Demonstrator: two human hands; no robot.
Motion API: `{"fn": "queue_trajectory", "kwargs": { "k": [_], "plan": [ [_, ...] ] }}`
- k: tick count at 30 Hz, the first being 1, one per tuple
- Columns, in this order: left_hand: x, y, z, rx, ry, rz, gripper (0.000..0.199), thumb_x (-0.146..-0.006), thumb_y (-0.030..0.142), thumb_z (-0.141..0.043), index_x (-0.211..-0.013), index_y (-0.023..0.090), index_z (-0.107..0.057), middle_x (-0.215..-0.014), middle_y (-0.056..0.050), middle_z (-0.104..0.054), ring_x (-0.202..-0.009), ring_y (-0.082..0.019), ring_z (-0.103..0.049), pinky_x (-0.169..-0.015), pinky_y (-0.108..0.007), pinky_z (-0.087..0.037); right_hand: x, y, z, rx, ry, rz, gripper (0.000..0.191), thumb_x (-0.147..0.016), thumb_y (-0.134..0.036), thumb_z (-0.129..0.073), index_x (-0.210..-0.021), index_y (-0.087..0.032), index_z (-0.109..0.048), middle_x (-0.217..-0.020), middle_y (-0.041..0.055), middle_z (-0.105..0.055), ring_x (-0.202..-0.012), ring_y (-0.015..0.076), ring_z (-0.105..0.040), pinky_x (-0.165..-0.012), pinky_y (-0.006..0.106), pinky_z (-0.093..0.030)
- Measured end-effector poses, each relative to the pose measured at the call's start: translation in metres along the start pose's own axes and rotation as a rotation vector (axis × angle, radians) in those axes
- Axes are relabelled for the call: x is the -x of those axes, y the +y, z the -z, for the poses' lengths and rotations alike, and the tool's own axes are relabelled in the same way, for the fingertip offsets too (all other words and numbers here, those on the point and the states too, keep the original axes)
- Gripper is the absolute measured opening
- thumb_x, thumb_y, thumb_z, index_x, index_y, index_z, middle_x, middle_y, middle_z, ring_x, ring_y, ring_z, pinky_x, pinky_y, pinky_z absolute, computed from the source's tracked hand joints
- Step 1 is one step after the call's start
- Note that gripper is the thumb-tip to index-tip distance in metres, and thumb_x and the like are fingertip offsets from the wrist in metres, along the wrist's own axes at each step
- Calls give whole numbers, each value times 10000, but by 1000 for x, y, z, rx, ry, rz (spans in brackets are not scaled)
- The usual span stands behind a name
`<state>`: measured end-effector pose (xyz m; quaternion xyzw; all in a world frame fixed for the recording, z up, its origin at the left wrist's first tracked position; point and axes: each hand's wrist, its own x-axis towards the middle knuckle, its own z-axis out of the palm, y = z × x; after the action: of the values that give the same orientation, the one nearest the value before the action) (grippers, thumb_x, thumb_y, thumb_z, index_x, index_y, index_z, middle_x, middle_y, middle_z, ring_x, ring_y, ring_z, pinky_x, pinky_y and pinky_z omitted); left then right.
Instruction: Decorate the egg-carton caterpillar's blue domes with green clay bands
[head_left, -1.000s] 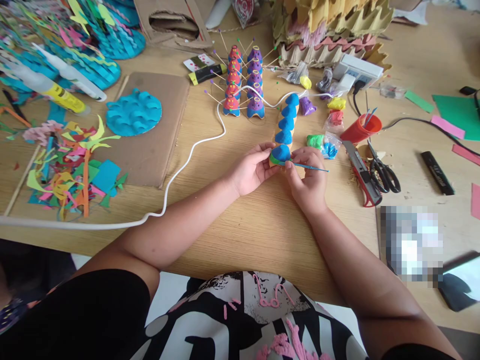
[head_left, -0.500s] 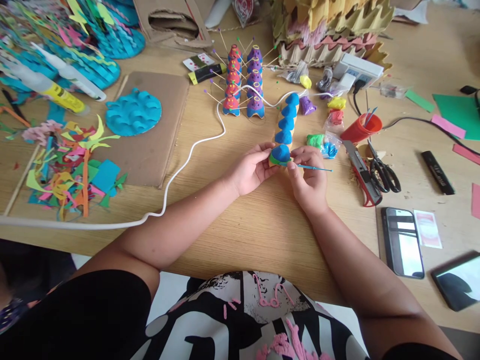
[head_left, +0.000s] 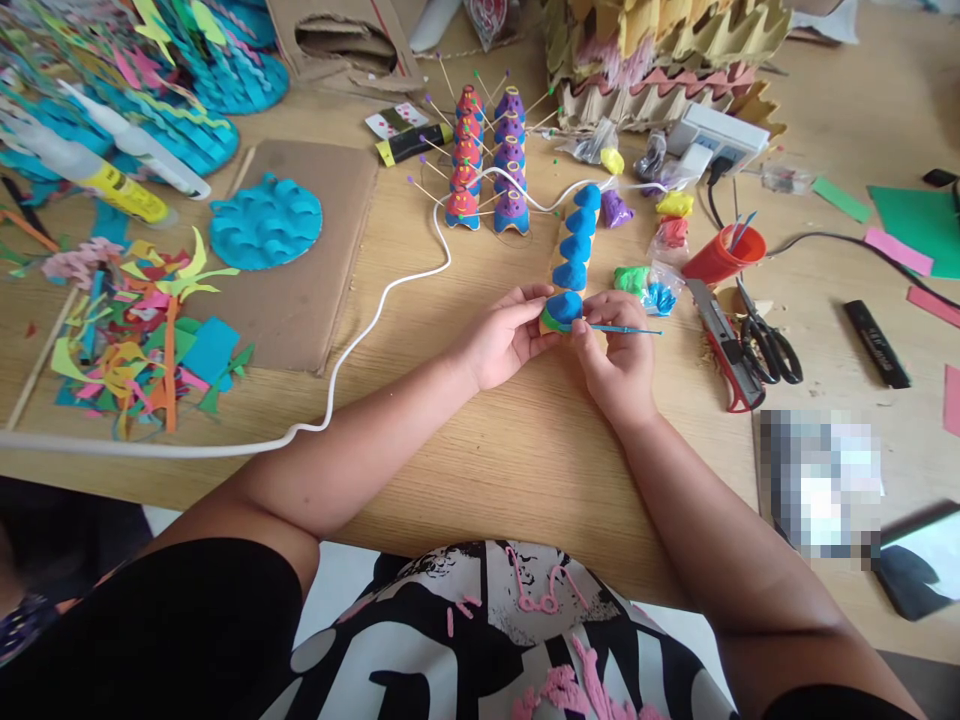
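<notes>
A strip of egg carton (head_left: 576, 248) with blue-covered humps lies lengthwise away from me on the table. Its nearest hump also carries green along the lower edge. My left hand (head_left: 511, 335) grips the strip's near end from the left, thumb and fingers at the hump's side. Between the thumb and fingers of my right hand (head_left: 616, 350) is a thin blue modelling tool (head_left: 628, 330). The tool's tip meets the right side of that nearest hump and is partly hidden by the fingers. Green clay (head_left: 630, 281) and blue clay in a bag (head_left: 661, 297) lie just beyond my right hand.
Red and purple carton caterpillars (head_left: 465, 165) with pins stand behind. A white cable (head_left: 382, 300) crosses the table. At right are an orange cup (head_left: 724, 255), a utility knife (head_left: 724, 345) and scissors (head_left: 766, 340). Cardboard (head_left: 300, 320) and paper scraps (head_left: 150, 340) lie left.
The blue tool has tilted slightly, its free end a little higher. Both hands keep nearly the same place on the carton strip.
</notes>
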<state>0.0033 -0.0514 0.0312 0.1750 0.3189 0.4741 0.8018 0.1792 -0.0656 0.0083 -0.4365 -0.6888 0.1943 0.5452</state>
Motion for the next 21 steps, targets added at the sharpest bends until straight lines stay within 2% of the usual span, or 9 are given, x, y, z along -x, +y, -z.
{"fn": "queue_trajectory", "kwargs": {
  "k": [6,12,16,21],
  "plan": [
    [1,1,-2,11,14,6,92,-1021,131,-633,-986,201,-683,-965,4,-813,-844,-98,-763,-936,-254,-618,1,2,-1,-55,-14,-53,269,-1005,-516,-690,-918,-272,-619,-1060,49,-687,-1075,230,-680,-1004,481,-576],
    [0,2,-3,25,37,15,129,-1033,114,-598,-982,198,-683,-954,-2,-810,-813,-97,-753,-840,-228,-615,3,4,1,-170,-14,-93,271,-1004,-506,-694,-919,-264,-607,-1108,40,-673,-1103,224,-676,-1049,494,-571],
    [0,2,-2,26,30,15,105,-1019,125,-629,-974,201,-686,-952,5,-808,-814,-100,-755,-864,-237,-626,3,2,2,-118,-24,-66,246,-1000,-477,-698,-905,-268,-609,-1097,41,-678,-1109,230,-673,-1043,498,-568],
    [0,2,-2,39,10,15,118,-1024,118,-611,-980,198,-685,-968,-11,-815,-829,-101,-768,-791,-213,-619,1,0,1,-77,3,-28,226,-1005,-438,-696,-890,-266,-606,-1064,39,-686,-1071,221,-685,-1015,476,-566]
  ]
}}
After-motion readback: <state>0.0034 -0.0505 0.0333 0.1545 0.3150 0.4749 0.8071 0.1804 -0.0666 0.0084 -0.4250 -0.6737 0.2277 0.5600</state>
